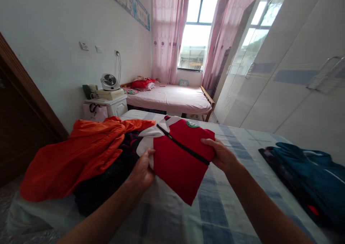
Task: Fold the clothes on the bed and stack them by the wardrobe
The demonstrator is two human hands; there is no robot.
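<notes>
Between my two hands, above the bed, is a red and white jacket [178, 161] with a black zip and a round green badge. My left hand [144, 168] grips its left side, thumb on top, by a white part. On the right, my right hand [219, 154] pinches the jacket's edge near the end of the zip. The jacket is folded into a compact shape, and its underside is hidden. Just left of my left hand lies an orange garment [72, 154] heaped over dark clothes [107, 183].
The checked bedsheet [215, 204] spreads beneath my hands. Folded teal and dark clothes [309, 175] lie at the right. Beyond are a second bed [172, 96] with a pink sheet, a white nightstand [118, 107] with a fan [110, 81], and a white wardrobe [269, 104].
</notes>
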